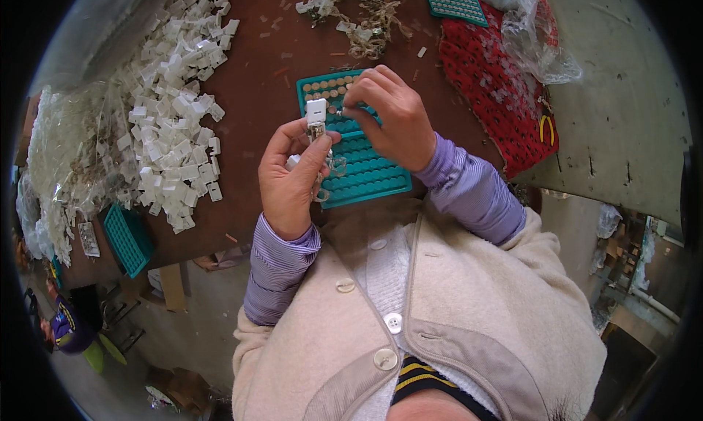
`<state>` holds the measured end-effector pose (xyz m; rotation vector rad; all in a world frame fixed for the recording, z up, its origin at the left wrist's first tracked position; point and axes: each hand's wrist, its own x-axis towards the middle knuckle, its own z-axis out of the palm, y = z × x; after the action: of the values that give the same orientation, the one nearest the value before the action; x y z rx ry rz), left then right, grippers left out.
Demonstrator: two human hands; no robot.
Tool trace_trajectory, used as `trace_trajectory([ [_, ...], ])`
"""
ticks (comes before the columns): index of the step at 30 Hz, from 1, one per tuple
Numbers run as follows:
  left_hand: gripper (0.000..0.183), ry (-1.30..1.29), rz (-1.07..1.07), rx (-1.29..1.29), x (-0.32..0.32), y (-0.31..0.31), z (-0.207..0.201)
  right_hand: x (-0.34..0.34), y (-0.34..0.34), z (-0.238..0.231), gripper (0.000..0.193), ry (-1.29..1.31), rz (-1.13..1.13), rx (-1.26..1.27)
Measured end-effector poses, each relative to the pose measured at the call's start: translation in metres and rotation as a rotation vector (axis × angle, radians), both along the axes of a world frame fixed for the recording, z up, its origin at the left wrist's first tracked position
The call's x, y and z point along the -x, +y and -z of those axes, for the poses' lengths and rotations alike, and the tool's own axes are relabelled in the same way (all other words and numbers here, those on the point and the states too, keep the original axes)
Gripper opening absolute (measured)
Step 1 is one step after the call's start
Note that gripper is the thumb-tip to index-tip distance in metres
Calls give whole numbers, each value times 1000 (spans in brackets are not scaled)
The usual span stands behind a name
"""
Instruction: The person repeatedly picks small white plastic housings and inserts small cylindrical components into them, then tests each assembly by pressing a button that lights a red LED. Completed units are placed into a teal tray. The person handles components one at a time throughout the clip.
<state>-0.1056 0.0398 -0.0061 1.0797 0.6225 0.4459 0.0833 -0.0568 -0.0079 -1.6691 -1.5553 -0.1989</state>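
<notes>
As I log this from my remote station, the left hand (288, 178) has its fingers clamped on a white rectangular piece (315, 112), above the left edge of the teal tray (370, 178) (possibly two, abutting). Right hand (399, 120): thumb and forefinger nearly together over the tray; I cannot tell whether they pinch anything. Progress, my judgement: partial. Round tan pieces (326, 85) sit in the far rows; I make out none in the nearer half. Loose white pieces (176, 139) lie heaped leftward on the desk (256, 54), so much appears left.
</notes>
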Motion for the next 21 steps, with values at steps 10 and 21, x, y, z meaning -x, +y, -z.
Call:
trace_trajectory([
  [10, 29, -4, 163, -211, -18, -36, -19, 18, -61, -24, 24, 495, -56, -138],
  [21, 25, -23, 208, -214, -23, -37, -11, 32, -77, -29, 29, 506, 108, -246],
])
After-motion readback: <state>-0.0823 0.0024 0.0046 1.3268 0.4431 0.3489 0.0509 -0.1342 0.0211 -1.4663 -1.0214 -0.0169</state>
